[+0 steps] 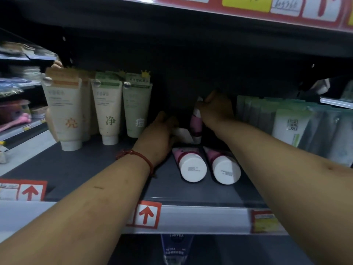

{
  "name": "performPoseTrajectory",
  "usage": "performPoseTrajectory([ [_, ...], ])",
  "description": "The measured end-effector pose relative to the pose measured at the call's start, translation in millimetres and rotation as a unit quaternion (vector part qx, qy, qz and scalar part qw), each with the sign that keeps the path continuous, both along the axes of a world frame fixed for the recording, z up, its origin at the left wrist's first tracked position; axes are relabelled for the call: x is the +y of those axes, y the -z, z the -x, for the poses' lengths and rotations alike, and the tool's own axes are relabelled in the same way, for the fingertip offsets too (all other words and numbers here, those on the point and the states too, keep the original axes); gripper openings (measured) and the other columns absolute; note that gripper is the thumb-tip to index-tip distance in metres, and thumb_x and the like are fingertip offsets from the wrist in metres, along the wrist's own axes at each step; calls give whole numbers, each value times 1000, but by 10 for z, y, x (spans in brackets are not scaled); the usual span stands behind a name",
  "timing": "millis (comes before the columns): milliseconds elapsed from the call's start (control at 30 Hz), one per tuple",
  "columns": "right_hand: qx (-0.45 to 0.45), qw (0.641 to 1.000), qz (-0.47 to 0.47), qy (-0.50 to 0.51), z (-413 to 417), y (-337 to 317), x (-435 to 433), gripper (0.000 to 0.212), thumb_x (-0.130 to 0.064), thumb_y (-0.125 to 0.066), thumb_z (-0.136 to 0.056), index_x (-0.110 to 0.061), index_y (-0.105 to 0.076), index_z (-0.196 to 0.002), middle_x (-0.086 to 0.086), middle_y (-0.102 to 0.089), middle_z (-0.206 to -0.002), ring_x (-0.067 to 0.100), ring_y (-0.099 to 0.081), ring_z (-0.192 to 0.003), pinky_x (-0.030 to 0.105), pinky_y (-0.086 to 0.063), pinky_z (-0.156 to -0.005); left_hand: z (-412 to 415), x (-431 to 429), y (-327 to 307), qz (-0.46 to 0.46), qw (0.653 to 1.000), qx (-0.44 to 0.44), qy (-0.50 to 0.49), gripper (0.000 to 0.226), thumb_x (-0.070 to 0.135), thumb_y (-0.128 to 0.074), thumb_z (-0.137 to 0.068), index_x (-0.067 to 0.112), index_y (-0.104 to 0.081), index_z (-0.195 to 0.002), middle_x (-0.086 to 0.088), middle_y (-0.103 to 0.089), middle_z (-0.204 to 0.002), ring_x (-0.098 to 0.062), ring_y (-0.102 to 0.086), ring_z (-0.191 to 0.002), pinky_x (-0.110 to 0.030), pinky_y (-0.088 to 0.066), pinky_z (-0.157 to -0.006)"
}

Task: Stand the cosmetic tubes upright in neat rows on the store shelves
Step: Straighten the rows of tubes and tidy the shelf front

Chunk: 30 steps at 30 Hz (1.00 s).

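On shelf (86,169) front: pink tubes (193,165) flat, caps toward camera. Behind: left grip (156,138) against white object (182,133) (fingers hidden, hold unclear). Farther back: right grip (215,109) pinching top of upright pink tube (196,124).

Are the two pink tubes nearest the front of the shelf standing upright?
No, the left front tube and the right front tube both lie flat on the shelf, white caps toward the camera.

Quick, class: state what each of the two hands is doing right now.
Left hand: against a white item; grip cannot be told.
Right hand: pinching the top of the upright pink tube.
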State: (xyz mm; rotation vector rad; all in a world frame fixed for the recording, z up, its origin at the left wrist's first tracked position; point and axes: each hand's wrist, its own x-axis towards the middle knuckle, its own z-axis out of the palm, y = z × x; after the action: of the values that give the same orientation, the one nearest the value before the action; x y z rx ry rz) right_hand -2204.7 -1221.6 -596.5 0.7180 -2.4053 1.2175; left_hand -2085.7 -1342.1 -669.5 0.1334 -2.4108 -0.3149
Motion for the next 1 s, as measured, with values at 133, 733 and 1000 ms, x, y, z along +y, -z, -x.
performPoseTrajectory([
  [133,-19,999,24,-25,-48,-25,13,36,-38,-60,-91,-7,-69,-107,14,-71,-107,32,-68,-98,27,-50,-71,-46,79,-90,-77,993,93,14,25,22,-66,-94,5,-57,-110,-14,-55,-106,-30,-55,-92,-32,-38,-70],
  [733,-67,997,12,-35,0,-37,-53,39,-34,-59,-89,-6,-69,-114,14,-68,-117,29,-65,-104,26,-51,-76,-137,131,-127,-250,955,155,-38,32,36,-62,-97,14,-55,-119,-6,-70,-116,-23,-65,-108,-21,-40,-77],
  [1000,-200,967,96,-121,-92,13,-102,16,-14,-64,-78,-14,-65,-94,10,-68,-92,26,-66,-83,29,-51,-58,-160,144,-66,-283,953,101,-32,45,25,-73,-84,12,-49,-121,-5,-67,-117,-23,-63,-109,-29,-49,-84],
])
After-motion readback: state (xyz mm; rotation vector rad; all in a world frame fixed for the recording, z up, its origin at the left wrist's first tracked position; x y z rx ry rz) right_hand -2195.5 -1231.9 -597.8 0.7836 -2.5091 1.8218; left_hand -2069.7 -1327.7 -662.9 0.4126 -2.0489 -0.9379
